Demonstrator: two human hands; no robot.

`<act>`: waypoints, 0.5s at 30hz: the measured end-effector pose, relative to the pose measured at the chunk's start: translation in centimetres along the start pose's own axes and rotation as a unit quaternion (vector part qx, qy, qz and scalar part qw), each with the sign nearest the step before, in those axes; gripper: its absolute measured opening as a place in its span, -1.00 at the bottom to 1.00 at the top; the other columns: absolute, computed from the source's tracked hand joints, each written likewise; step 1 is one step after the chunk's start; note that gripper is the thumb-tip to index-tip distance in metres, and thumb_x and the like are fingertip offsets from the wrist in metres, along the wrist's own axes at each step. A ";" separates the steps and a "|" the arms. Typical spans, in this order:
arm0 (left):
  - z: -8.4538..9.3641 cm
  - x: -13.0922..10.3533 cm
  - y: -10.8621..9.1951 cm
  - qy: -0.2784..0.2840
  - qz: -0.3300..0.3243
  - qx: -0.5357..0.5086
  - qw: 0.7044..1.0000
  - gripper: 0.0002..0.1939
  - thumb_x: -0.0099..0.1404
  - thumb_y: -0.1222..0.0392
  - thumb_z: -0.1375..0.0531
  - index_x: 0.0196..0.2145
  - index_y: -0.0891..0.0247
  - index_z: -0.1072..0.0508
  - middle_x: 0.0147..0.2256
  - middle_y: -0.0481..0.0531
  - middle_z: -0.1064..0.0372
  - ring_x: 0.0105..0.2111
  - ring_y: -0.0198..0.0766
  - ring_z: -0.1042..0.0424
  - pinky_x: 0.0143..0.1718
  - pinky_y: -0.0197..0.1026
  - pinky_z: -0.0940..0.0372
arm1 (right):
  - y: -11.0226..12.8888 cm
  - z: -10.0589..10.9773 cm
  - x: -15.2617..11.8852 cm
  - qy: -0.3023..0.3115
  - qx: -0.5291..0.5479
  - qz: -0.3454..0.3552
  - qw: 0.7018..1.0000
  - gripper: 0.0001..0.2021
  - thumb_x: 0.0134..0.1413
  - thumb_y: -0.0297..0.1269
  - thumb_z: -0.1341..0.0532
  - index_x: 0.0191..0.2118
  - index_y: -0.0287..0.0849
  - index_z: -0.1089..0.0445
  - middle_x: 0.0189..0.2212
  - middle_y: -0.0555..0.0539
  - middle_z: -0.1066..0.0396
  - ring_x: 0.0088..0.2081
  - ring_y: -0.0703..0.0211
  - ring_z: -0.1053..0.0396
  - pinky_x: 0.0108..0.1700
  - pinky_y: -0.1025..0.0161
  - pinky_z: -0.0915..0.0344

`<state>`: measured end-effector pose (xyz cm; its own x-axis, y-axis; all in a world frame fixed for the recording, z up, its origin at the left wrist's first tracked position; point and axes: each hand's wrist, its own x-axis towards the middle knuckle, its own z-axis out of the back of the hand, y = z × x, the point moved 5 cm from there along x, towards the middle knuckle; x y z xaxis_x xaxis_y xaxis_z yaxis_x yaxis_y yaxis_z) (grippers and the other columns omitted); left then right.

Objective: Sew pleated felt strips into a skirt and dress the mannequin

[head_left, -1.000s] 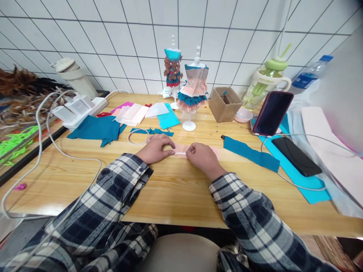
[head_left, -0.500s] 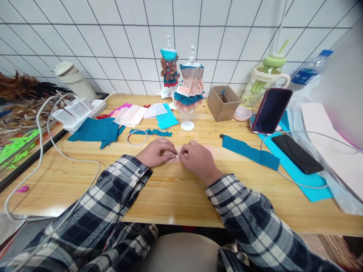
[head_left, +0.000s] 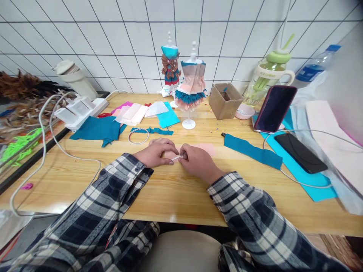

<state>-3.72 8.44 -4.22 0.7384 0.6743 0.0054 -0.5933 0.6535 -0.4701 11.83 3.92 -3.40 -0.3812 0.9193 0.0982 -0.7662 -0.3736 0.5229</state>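
Note:
Close in front of me on the table, my left hand curls over a small piece of pink paper, thumb and fingertips bent around it. Facing it, my right hand pinches the end of a thin white strip between thumb and forefinger. The strip's other end runs to my left thumb tip. A pale pink sheet lies flat behind my right knuckles. Beyond my left hand are a white ring and a ragged teal scrap.
Two small dress forms, one in a pink-and-teal paper dress, stand by the wall. A cardboard box, pink bowl and propped phone are right of them. A teal strip lies rightward; a power strip and cables lie left.
My left thumb and forefinger have parted a little, baring more pink paper. The white strip shows more clearly between my hands. The view has shifted slightly.

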 end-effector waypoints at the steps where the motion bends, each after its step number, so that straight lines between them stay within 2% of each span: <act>1: 0.0 0.0 0.0 -0.001 0.002 0.002 1.000 -0.60 0.13 -0.05 -0.33 -0.09 0.09 -0.50 -0.04 0.03 -0.37 0.01 -0.10 -0.31 0.09 -0.08 -0.09 | 0.1 0.0 0.0 0.001 0.007 -0.002 1.000 -0.92 0.09 -0.34 -0.16 -0.25 -0.14 -0.31 -0.40 0.02 -0.45 -0.37 0.22 -0.34 -0.40 0.31 -0.03; 7: 0.0 0.0 0.1 -0.001 0.008 0.002 1.000 -0.59 0.11 -0.05 -0.33 -0.09 0.10 -0.49 -0.05 0.04 -0.37 -0.01 -0.09 -0.30 0.06 -0.08 -0.10 | 0.7 0.0 0.2 -0.018 0.033 0.016 0.999 -0.97 0.09 -0.33 -0.17 -0.34 -0.13 -0.33 -0.39 0.02 -0.45 -0.36 0.24 -0.33 -0.36 0.32 -0.07; 12: -0.1 -0.1 0.0 0.007 0.019 0.002 1.000 -0.60 0.09 0.00 -0.36 -0.09 0.05 -0.50 -0.02 0.02 -0.36 0.03 -0.08 -0.29 0.09 -0.04 -0.06 | -0.6 -0.1 0.3 -0.017 0.052 -0.085 0.995 -0.94 0.06 -0.30 -0.18 -0.38 -0.12 -0.38 -0.45 0.03 -0.45 -0.40 0.23 -0.33 -0.38 0.32 -0.10; 15: 0.3 -0.3 -0.2 -0.006 0.019 -0.021 1.000 -0.59 0.05 -0.01 -0.38 -0.12 0.08 -0.51 -0.03 0.03 -0.35 0.02 -0.08 -0.29 0.10 -0.03 -0.08 | -0.8 -0.3 0.4 -0.003 0.055 -0.105 0.993 -0.93 0.04 -0.30 -0.18 -0.40 -0.11 -0.39 -0.45 0.04 -0.46 -0.39 0.23 -0.33 -0.38 0.32 -0.10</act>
<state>-3.92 8.25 -3.87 0.7118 0.7023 -0.0019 -0.6063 0.6132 -0.5064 12.12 4.58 -4.09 -0.2159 0.9763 -0.0178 -0.7668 -0.1582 0.6221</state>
